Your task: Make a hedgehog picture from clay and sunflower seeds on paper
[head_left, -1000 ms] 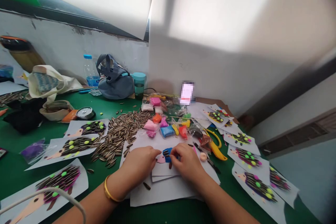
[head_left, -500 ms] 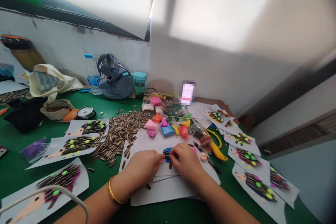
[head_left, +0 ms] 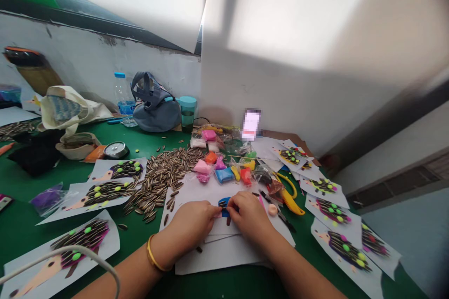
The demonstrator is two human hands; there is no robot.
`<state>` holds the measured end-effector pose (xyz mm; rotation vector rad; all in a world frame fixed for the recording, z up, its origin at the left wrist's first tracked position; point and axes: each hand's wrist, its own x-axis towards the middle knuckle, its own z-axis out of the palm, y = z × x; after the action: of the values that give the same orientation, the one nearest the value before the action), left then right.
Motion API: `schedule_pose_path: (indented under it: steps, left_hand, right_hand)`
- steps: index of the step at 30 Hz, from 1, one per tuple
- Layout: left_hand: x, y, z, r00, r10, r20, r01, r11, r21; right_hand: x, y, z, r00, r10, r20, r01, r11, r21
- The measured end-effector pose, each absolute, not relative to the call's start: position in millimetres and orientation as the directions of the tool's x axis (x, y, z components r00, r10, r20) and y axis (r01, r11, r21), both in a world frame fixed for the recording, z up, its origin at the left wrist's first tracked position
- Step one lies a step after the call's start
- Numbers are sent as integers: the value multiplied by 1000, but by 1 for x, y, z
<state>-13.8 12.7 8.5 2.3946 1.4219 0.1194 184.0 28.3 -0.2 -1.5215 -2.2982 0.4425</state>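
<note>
A small patch of blue clay lies on white paper, with a few dark striped sunflower seeds on it. My left hand is closed at the patch's left edge, thumb against it; what its fingers hold, if anything, is hidden. From the right, my right hand pinches at the blue clay beside the seeds, apparently on a sunflower seed mostly covered by the fingertips. One brown seed sits just below the patch. Left of the paper spreads a large heap of sunflower seeds.
Bagged coloured clay lies beyond the paper. Yellow-handled scissors and a ball of peach clay are at right. Seed hedgehog pictures flank both sides. A cup, grey-blue bag and phone stand behind.
Both hands stay at the blue clay with hardly any movement. The whole view has shifted very slightly.
</note>
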Motion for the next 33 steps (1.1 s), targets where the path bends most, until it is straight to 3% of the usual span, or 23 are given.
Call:
schedule_pose_path:
  steps: [8,12,14,16,19,22,24,33]
  left_hand:
    - [-14,11,9,483,872,-85,833,-427,353]
    - [-16,13,12,428,903,-47,826,-369,426]
    - [-16,14,14,377,926,1,775,-316,547]
    - [-16,15,16,315,949,0,633,-210,745]
    - [-12,13,19,295,939,-177,232,110,966]
    - [-7,10,21,382,858,-342,-97,405,909]
    - [-5,8,21,432,814,-388,-177,499,848]
    - [-1,0,20,517,789,-332,-112,447,888]
  right_hand:
    - [185,29,0,-359,927,112,811,369,-455]
    - [191,30,1,-351,928,125,798,366,-478]
    - [194,30,2,-348,925,154,773,376,-511]
    - [196,29,5,-351,911,217,725,411,-552]
    - [193,21,12,-357,869,341,619,494,-610]
    - [183,9,18,-373,825,425,534,565,-629]
    - [177,3,19,-415,787,457,497,617,-610]
    - [169,-2,14,-457,770,444,436,630,-643]
